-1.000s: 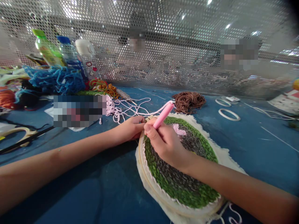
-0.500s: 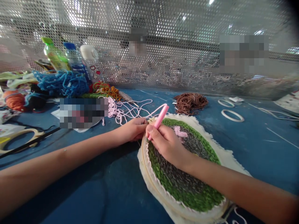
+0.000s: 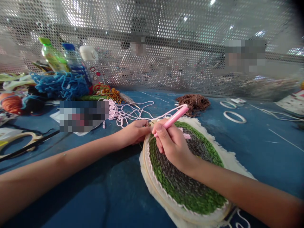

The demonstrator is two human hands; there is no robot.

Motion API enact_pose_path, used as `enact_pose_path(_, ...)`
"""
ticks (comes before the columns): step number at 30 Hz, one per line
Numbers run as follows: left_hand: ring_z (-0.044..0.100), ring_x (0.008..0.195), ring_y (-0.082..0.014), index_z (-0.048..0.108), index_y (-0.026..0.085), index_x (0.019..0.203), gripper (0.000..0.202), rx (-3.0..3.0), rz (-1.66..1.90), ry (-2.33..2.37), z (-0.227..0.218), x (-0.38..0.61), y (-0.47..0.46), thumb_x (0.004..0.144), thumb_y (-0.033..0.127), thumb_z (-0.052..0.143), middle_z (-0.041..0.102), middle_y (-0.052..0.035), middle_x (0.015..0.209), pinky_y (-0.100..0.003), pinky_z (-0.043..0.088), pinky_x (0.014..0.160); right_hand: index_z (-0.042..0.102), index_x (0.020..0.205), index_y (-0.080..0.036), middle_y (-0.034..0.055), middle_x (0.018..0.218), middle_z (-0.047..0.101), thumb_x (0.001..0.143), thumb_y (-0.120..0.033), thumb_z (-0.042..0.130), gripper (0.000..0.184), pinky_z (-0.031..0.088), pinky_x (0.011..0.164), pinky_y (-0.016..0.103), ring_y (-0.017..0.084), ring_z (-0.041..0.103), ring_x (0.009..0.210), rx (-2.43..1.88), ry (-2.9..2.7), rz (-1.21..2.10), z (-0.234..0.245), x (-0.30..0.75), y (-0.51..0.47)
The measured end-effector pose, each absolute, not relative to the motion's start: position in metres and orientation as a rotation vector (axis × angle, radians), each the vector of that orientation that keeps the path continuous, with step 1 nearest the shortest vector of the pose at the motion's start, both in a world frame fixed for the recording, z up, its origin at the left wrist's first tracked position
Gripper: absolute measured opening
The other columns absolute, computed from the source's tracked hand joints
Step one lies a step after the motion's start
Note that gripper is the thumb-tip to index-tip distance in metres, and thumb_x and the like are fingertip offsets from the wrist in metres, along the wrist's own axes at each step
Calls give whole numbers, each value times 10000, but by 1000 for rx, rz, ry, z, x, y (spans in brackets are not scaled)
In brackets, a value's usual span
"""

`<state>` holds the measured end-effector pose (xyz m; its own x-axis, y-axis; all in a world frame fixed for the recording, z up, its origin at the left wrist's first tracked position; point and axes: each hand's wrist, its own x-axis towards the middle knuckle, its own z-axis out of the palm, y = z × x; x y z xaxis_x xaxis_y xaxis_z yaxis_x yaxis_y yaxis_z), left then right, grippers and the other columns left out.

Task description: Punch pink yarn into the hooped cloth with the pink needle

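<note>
My right hand [image 3: 174, 145] is closed round a pink punch needle [image 3: 177, 117], which leans to the right with its thin metal tip by the left rim of the hoop. Pale pink yarn [image 3: 163, 114] runs out of the tool's top end to the left. My left hand [image 3: 136, 133] grips the upper left edge of the embroidery hoop [image 3: 146, 171]; its fingertips are partly hidden. White cloth [image 3: 225, 161] is stretched in the hoop, covered with green and dark grey yarn loops [image 3: 180, 177], a pink patch and a pale pink border along the left edge.
Brown yarn [image 3: 193, 103] and white rings [image 3: 234, 117] lie behind the hoop on the blue table [image 3: 114, 193]. A pale pink yarn heap [image 3: 114, 110], blue yarn [image 3: 60, 85] and several bottles [image 3: 72, 57] stand left. An empty hoop [image 3: 28, 139] lies far left. Perforated metal screen [image 3: 161, 72] closes the back.
My right hand has lifted the punch needle slightly and tipped it to the right, so its metal tip now shows. My left hand keeps its place on the hoop.
</note>
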<state>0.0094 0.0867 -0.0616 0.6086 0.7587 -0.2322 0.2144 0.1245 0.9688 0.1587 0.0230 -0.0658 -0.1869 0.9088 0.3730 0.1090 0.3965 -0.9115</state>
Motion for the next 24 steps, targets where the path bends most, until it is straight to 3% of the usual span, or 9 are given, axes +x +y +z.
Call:
enact_pose_path(11,239,341,-41,451,188,777,159,1385,476,876,-60,8,86,872,302,508,305,92,452,-150,157,322,476,827,-208,-34,658,451,967,-375,404,229,311,436,247,72,389,460,-906,-1612,891,-66,158,23)
enact_pose_path(17,253,347,-43,461,186,762,154,1419,469,836,-63,7,88,835,296,542,332,85,461,-155,172,319,490,805,-196,-46,605,396,966,-313,409,215,312,472,259,81,355,471,-894,-1762,710,-62,159,18)
enact_pose_path(24,252,345,-46,417,198,727,180,1407,492,865,-62,8,87,832,291,531,323,88,450,-147,168,315,475,782,-190,-42,605,396,962,-308,423,221,328,512,255,89,390,525,-891,-1785,747,-64,159,22)
